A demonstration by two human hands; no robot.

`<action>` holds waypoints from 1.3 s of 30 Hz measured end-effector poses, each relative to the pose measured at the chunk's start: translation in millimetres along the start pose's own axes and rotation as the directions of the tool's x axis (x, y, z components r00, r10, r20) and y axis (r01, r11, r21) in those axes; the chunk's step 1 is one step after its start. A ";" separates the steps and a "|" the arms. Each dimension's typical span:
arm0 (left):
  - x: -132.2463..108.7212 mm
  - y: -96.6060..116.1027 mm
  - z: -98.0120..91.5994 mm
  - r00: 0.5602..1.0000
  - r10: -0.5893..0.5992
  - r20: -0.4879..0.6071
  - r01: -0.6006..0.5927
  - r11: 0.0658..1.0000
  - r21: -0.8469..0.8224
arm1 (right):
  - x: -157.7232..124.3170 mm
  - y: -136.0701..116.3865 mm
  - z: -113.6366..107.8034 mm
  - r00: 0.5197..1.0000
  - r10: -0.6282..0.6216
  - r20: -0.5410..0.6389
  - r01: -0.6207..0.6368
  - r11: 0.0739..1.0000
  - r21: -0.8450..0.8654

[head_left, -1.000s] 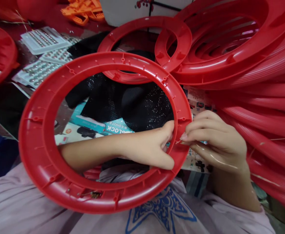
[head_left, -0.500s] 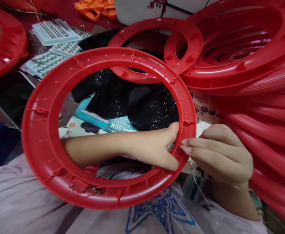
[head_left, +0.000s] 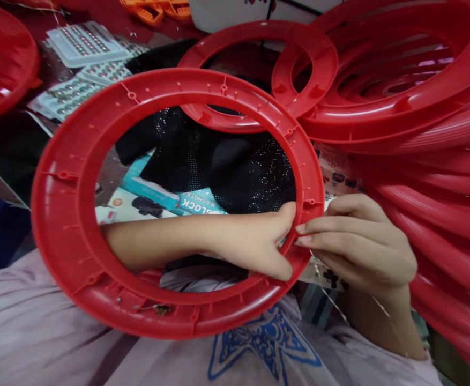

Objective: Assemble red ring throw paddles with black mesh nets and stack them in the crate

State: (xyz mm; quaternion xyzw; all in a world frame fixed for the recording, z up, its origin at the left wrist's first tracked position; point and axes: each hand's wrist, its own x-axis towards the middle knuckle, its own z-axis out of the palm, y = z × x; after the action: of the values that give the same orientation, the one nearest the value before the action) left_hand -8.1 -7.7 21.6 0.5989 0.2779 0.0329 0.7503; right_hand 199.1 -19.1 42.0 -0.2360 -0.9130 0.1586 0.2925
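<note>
A large red plastic ring (head_left: 58,214), with small posts and ribs in its channel, is held tilted above my lap. My left forearm passes through its opening, and my left hand (head_left: 265,238) grips the right side of the rim. At that same side, the fingertips of my right hand (head_left: 363,244) are pinched together against the channel. A thin wire (head_left: 333,300) trails below my right hand and seems to run from its fingers; its end there is too small to see clearly. In the lower channel lies a small brownish tangle (head_left: 162,310).
More red rings (head_left: 254,32) lie behind, and a tall stack of them (head_left: 431,203) fills the right side. Trays of small round metallic pieces (head_left: 86,45) sit at upper left. Black perforated cloth (head_left: 218,161) and a printed teal box (head_left: 150,193) show through the ring.
The view has shifted slightly, with the background sitting a little higher. My right fingertips have moved slightly at the rim, and the orange bit between them no longer shows. My left hand keeps its grip.
</note>
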 end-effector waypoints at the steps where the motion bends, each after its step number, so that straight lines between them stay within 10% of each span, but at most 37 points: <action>1: 0.1 -0.3 0.0 1.000 0.000 0.009 0.000 1.000 0.002 | 1.9 2.1 -0.6 1.000 0.027 0.005 -0.027 0.999 0.044; 39: 0.1 -1.3 5.0 1.000 -0.026 0.016 0.028 0.991 -0.134 | 10.2 9.6 -1.3 0.984 0.063 0.169 -0.061 0.998 -0.018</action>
State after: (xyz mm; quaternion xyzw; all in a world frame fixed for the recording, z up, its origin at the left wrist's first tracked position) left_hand -6.2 -12.4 21.0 0.5436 0.2777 0.0372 0.7912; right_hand 195.8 -5.5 43.5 -0.2517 -0.9278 0.1813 0.2072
